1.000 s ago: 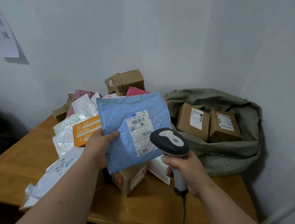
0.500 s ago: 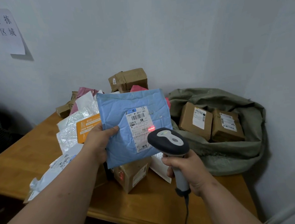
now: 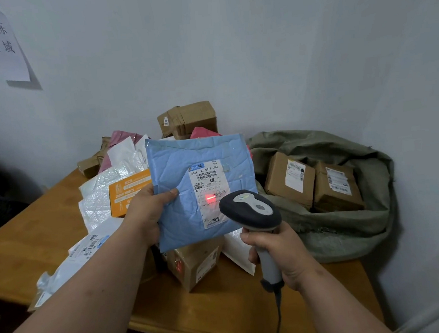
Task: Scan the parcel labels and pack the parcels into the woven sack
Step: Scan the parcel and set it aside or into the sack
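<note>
My left hand (image 3: 148,212) grips the left edge of a blue padded mailer (image 3: 186,169), held upright above the table with its white label (image 3: 209,193) facing me. My right hand (image 3: 276,254) grips the handle of a grey barcode scanner (image 3: 250,212) just below and right of the label. A red scan line glows on the label's lower barcode. The green woven sack (image 3: 350,221) lies open at the right with two brown boxes (image 3: 290,180) (image 3: 337,189) inside.
A heap of parcels covers the wooden table (image 3: 225,312): white bags (image 3: 99,195), an orange mailer (image 3: 125,195), pink bags (image 3: 123,140), brown boxes (image 3: 190,119) at the back and one (image 3: 195,264) under the mailer. A paper sign (image 3: 0,44) hangs on the wall.
The red scan light came on and moved left onto the label's lower barcode. The mailer rose slightly and the scanner stayed close beneath it.
</note>
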### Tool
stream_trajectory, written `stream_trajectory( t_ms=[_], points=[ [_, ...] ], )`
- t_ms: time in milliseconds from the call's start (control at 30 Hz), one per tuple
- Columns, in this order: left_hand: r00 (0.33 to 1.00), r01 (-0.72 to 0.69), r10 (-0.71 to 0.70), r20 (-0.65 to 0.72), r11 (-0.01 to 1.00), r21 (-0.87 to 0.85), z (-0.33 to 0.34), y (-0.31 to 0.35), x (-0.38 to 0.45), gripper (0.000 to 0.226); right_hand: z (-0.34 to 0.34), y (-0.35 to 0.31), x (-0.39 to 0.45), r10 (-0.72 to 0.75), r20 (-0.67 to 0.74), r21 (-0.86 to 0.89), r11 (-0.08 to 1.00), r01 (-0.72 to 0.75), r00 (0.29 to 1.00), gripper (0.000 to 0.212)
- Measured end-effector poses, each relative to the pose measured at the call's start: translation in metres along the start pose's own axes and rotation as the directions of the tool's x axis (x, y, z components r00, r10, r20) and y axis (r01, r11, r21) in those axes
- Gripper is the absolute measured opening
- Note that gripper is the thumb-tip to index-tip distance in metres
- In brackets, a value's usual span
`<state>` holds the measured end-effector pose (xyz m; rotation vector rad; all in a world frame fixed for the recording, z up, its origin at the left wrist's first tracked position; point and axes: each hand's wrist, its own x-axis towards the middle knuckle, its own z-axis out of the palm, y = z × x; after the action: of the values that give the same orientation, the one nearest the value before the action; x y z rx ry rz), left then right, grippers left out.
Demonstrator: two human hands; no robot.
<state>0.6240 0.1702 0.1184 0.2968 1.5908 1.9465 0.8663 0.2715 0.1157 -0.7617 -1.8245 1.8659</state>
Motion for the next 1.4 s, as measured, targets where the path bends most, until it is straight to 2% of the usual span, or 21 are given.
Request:
stream_trajectory(
  t_ms=[67,167,367,533,667,800,900,933,1000,1067,1200,1400],
  points=[
    [1.000,0.000,0.000,0.006,1.000,0.018,0.001,0.000,0.004,0.025,0.000,0.002,0.004,0.004,-0.011,0.004,1.000,-0.004,1.000,0.015],
    [1.000,0.009,-0.009,0.015,1.000,0.028,0.004,-0.001,0.012,0.023,0.001,0.003,0.012,0.004,-0.037,0.017,1.000,-0.004,0.999,0.006],
    [0.998,0.011,-0.014,0.054,0.997,0.073,0.025,-0.003,0.031,0.016,-0.008,0.011,0.036,0.063,-0.222,0.054,0.997,-0.052,0.973,0.016],
    [0.994,0.041,-0.053,0.098,0.992,0.119,0.073,-0.011,0.050,0.020,-0.036,0.024,0.056,0.116,-0.395,0.144,0.988,-0.063,0.911,0.018],
    [0.983,0.049,-0.079,0.166,0.983,0.176,0.134,-0.022,0.069,0.019,-0.070,0.031,0.078,0.159,-0.447,0.201,0.977,-0.074,0.881,0.021],
    [0.977,0.028,-0.067,0.204,0.981,0.192,0.202,-0.036,0.097,0.027,-0.111,0.037,0.112,0.191,-0.451,0.269,0.961,-0.072,0.872,0.021],
    [0.987,-0.013,-0.032,0.156,0.959,0.284,0.247,-0.045,0.125,0.024,-0.142,0.039,0.140,0.193,-0.441,0.305,0.951,-0.056,0.877,0.025],
    [0.992,-0.018,-0.024,0.123,0.943,0.331,0.258,-0.048,0.133,0.032,-0.151,0.040,0.150,0.193,-0.432,0.316,0.947,-0.053,0.881,0.029],
    [0.996,0.010,-0.045,0.081,0.923,0.385,0.271,-0.053,0.147,0.062,-0.165,0.044,0.166,0.201,-0.405,0.329,0.942,-0.063,0.892,0.036],
    [0.995,0.037,-0.072,0.071,0.911,0.410,0.273,-0.060,0.156,0.076,-0.172,0.051,0.180,0.221,-0.373,0.333,0.938,-0.093,0.901,0.041],
    [0.986,0.060,-0.118,0.120,0.913,0.404,0.265,-0.065,0.157,0.061,-0.166,0.062,0.196,0.261,-0.345,0.332,0.932,-0.143,0.901,0.041],
    [0.971,-0.004,-0.130,0.201,0.831,0.557,0.232,-0.037,0.140,0.055,-0.128,0.057,0.205,0.239,-0.315,0.216,0.960,-0.176,0.919,0.034]
  ],
)
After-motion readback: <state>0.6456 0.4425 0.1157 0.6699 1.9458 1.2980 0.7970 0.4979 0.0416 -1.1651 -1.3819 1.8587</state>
